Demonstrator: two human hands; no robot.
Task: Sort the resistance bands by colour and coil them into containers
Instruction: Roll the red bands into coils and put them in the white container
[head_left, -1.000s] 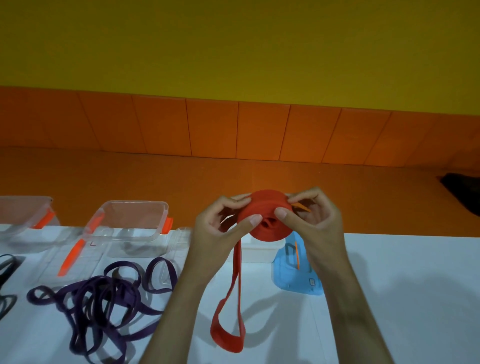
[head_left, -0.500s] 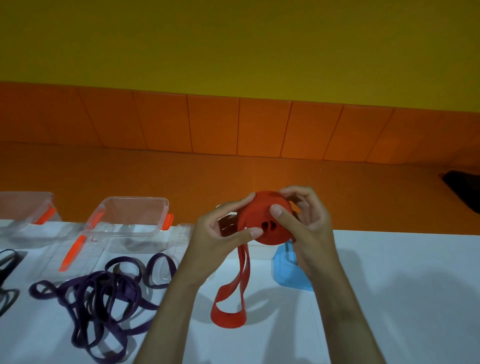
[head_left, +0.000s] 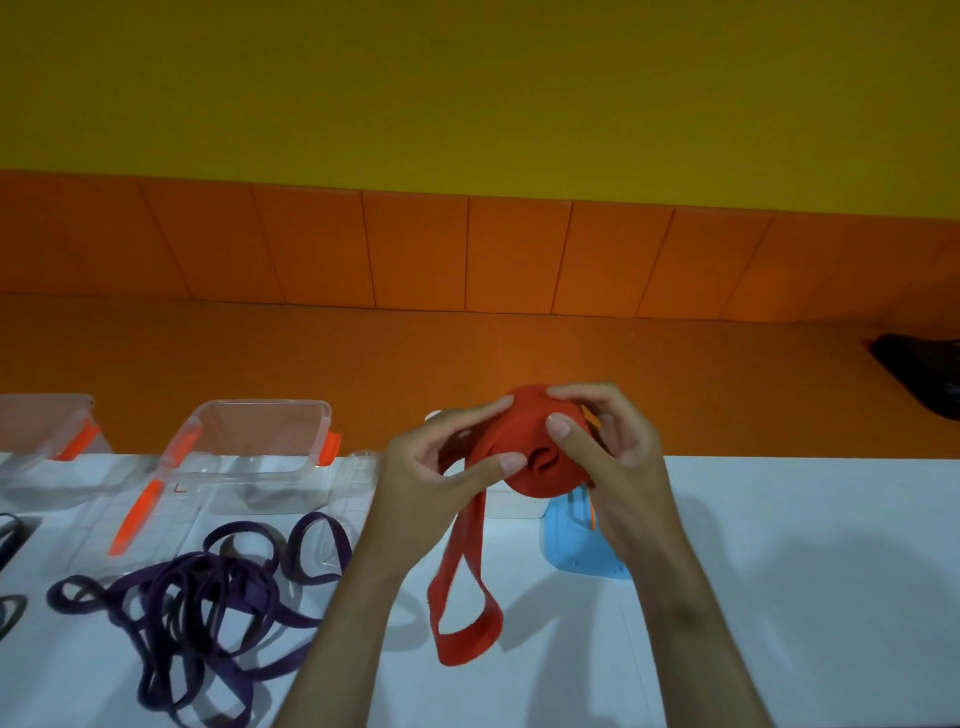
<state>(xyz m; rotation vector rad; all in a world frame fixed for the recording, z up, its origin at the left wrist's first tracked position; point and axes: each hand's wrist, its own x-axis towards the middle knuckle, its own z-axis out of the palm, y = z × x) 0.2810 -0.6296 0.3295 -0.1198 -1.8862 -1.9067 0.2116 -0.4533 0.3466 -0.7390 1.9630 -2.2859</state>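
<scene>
A red resistance band (head_left: 524, 452) is wound into a thick coil held up above the white table (head_left: 805, 571). Its loose end hangs down in a loop just above the table. My left hand (head_left: 441, 483) pinches the coil's left side where the tail leaves it, thumb in front. My right hand (head_left: 608, 452) grips the coil from the right, thumb pressed on its face. A tangle of purple bands (head_left: 208, 597) lies on the table at the left. Behind it stands an open clear container (head_left: 254, 452) with orange clips.
A second clear container (head_left: 41, 436) stands at the far left, with a clear lid (head_left: 124, 525) lying between the two. Dark bands (head_left: 10, 540) peek in at the left edge. A blue lid (head_left: 576, 545) lies under my hands. A black object (head_left: 924, 374) rests on the orange ledge.
The coil has grown as more band was wound on. The hanging loop has become shorter and risen off the table.
</scene>
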